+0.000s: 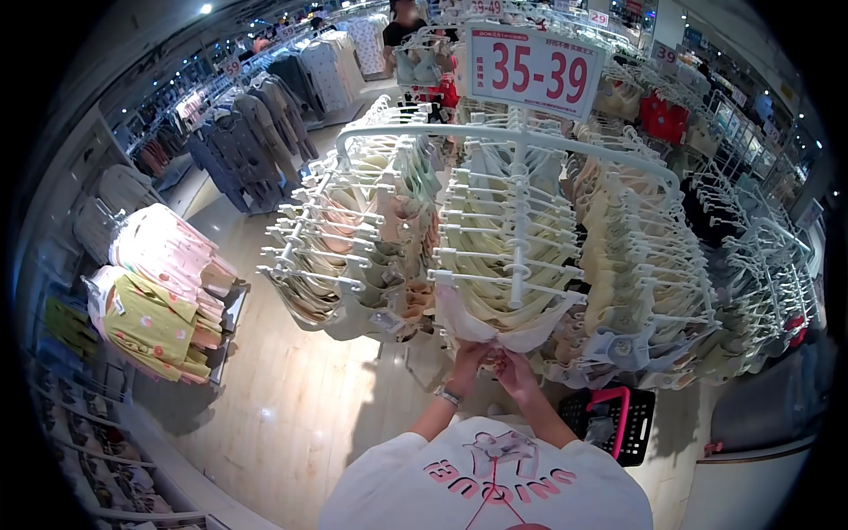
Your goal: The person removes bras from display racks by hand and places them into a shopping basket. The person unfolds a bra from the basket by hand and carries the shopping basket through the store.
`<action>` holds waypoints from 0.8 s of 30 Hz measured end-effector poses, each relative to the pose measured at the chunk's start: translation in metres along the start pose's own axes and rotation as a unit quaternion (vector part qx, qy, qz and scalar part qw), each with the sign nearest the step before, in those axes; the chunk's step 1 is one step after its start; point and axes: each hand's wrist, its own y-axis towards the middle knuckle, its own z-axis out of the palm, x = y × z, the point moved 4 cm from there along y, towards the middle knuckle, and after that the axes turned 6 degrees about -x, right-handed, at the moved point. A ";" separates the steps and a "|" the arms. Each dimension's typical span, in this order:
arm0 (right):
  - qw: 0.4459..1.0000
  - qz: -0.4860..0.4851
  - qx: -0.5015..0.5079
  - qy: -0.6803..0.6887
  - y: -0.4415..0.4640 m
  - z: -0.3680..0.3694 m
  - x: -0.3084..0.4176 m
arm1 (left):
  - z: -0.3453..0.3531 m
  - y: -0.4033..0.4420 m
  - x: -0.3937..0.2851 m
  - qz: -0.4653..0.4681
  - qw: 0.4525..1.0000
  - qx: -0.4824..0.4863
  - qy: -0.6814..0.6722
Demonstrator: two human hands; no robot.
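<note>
At nine o'clock, yellow-green floral clothes (150, 322) hang low. Toward six o'clock on the middle row of the rack (519, 212), the pale pink bra (532, 336) stretches lengthwise from nine to three o'clock, its centre dipping toward six. The left hand (470, 360), a watch (449, 395) at its wrist, points to one o'clock, its grip clamped on the bra's lower middle. Just beside it, the right hand (514, 371) points to eleven, its grip clamped there too. The cups look smooth and plain. At five o'clock sits a black basket (638, 449).
</note>
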 end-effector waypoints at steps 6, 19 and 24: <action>1.000 0.011 -0.005 0.002 0.001 -0.003 -0.003 | -0.003 0.004 0.007 0.022 1.000 -0.001 -0.009; 0.996 -0.004 0.016 0.092 0.002 -0.015 0.003 | -0.024 0.002 0.016 -0.006 0.997 -0.074 -0.022; 0.994 -0.027 -0.035 0.105 0.002 -0.029 0.012 | -0.025 -0.006 -0.004 -0.005 0.997 -0.069 -0.028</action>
